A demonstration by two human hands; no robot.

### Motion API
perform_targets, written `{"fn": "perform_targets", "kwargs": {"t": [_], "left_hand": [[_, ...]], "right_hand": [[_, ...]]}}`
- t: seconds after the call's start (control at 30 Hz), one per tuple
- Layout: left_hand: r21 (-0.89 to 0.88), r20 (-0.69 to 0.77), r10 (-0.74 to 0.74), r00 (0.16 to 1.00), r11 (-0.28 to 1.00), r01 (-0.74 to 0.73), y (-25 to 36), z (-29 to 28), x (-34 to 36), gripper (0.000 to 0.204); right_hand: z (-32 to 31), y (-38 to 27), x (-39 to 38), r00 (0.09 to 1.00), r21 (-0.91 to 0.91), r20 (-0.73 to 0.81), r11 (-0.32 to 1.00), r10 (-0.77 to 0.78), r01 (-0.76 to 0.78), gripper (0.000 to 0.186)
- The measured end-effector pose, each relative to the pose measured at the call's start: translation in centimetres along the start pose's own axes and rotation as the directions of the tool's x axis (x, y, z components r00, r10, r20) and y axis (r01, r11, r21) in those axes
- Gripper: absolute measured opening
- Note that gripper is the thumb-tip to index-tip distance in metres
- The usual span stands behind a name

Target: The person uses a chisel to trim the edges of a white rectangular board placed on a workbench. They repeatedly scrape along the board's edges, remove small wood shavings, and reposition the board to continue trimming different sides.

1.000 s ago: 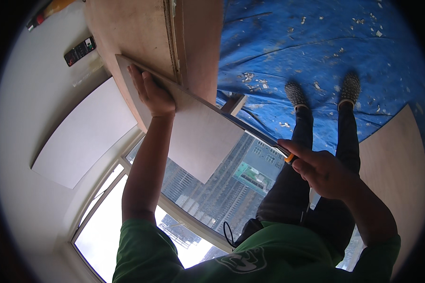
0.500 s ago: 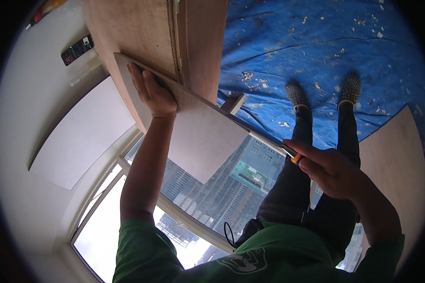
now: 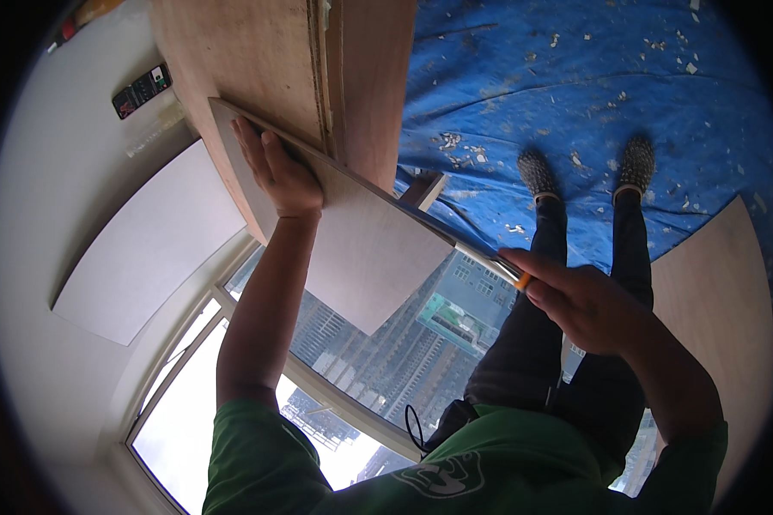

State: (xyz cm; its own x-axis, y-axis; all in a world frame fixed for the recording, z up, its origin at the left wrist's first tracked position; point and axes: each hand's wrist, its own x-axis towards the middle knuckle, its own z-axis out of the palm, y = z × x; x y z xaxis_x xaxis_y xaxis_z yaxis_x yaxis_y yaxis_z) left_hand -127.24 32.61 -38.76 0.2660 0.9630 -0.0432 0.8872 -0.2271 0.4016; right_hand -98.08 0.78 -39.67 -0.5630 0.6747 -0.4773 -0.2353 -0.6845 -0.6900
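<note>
My left hand [image 3: 283, 176] lies flat on a thin wooden board [image 3: 378, 257], its fingers stretched along the surface and curled round nothing. The board rests at a slant over a larger wooden piece, and its pale corner juts out in front of the window. Closed round the orange handle [image 3: 522, 281] of a slim hand tool, my right hand [image 3: 588, 309] is just past the board's right corner. A narrow dark part of the tool runs up along the board's edge; I cannot tell its exact kind.
A phone [image 3: 142, 90] lies on the white surface at upper left, near a loose white panel [image 3: 150, 245]. A blue sheet [image 3: 593, 77] strewn with chips covers the floor. Another wooden panel [image 3: 717, 283] stands at right. Window glass [image 3: 352, 352] is below the board.
My right hand has moved a little up and to the left with the orange-handled tool, closer to the board. My left hand stays pressed in practically the same place.
</note>
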Motion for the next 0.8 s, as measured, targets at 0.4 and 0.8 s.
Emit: {"fn": "perform_targets", "kwargs": {"t": [0.4, 0.8], "left_hand": [[-0.040, 0.008, -0.013, 1.000, 0.999, 0.014, -0.2, 0.1, 0.1, 0.070], [-0.030, 0.015, 0.012, 1.000, 0.999, -0.012, -0.6, 0.0, 0.1, 0.070]], "right_hand": [[0.7, 0.8, 0.6, 0.987, 0.016, -0.088, 0.991, -0.132, 0.134, 0.051], [-0.4, -0.7, 1.1, 1.000, -0.003, 0.001, 1.000, -0.004, 0.004, 0.050]]}}
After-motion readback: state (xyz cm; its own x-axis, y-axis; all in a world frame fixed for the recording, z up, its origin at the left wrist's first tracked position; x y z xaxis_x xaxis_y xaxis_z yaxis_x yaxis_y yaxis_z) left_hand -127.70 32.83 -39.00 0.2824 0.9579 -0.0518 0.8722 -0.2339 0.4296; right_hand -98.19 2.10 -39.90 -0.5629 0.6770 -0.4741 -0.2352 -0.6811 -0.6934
